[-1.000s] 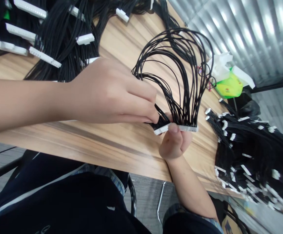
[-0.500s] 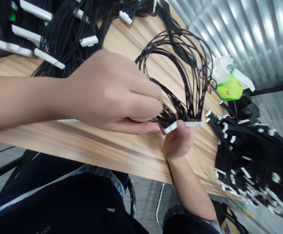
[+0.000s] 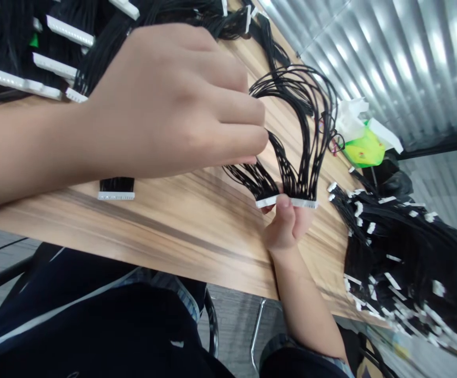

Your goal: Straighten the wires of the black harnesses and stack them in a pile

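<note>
A wire harness of thin black wires (image 3: 307, 126) loops above the wooden table. Its wires end in white connectors (image 3: 305, 203) that sit side by side. My right hand (image 3: 286, 226) pinches these connectors, with its thumb across the middle of the row. The wires fan upward from there. From the left, my left hand (image 3: 189, 105) reaches over the table, its fingers closed around the wires a little above the connectors. The palm and the gripped part of the wires are hidden behind the back of this hand. Beneath my left wrist lies another white connector (image 3: 116, 196) with black wires.
More harnesses with white connectors (image 3: 71, 31) cover the table's far left. A large heap of black harnesses (image 3: 417, 252) lies at the right. Glasses (image 3: 335, 142) and a yellow-green packet (image 3: 364, 147) lie near the corrugated metal wall (image 3: 394, 52). The wooden table's front edge (image 3: 213, 268) is close to my lap.
My left hand has moved up, away from the connectors, and the wires between show more. The connectors now lie in a straighter row in my right hand. The view has shifted slightly.
</note>
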### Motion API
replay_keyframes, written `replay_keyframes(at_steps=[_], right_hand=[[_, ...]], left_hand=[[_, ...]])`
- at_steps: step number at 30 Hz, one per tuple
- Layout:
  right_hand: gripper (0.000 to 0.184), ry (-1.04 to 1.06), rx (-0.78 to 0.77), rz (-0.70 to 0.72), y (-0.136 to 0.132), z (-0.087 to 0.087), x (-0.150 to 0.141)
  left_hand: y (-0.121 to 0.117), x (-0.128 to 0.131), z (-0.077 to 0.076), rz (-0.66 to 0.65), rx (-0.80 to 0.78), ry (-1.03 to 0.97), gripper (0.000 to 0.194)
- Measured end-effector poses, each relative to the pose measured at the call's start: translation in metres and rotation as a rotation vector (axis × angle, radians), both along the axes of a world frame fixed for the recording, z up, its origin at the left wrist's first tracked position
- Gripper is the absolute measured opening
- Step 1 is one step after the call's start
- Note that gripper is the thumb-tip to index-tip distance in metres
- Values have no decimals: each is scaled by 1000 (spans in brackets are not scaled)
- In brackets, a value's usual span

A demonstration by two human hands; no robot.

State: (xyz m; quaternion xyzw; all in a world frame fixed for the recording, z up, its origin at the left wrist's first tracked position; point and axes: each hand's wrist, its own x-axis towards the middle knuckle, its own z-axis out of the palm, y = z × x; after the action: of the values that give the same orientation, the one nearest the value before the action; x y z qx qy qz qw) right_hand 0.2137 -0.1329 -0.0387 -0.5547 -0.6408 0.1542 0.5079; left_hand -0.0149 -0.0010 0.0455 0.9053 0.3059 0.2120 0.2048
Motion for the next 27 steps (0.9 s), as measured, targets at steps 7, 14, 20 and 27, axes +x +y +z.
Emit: replay_keyframes(at_steps=[7, 14, 20, 27], right_hand=[[35, 184, 13, -49, 5, 5, -8], [44, 74, -25, -44, 2, 2, -7], [42, -18, -49, 79, -3, 0, -3], [50, 184, -285, 174, -1, 6, -16]], left_hand=[[-10, -7, -7, -362, 328, 55, 68], [-24, -3, -17, -545, -138, -236, 48], [-9, 3, -25, -36, -109, -4, 24], [-4, 0, -25, -88, 187, 98, 37]])
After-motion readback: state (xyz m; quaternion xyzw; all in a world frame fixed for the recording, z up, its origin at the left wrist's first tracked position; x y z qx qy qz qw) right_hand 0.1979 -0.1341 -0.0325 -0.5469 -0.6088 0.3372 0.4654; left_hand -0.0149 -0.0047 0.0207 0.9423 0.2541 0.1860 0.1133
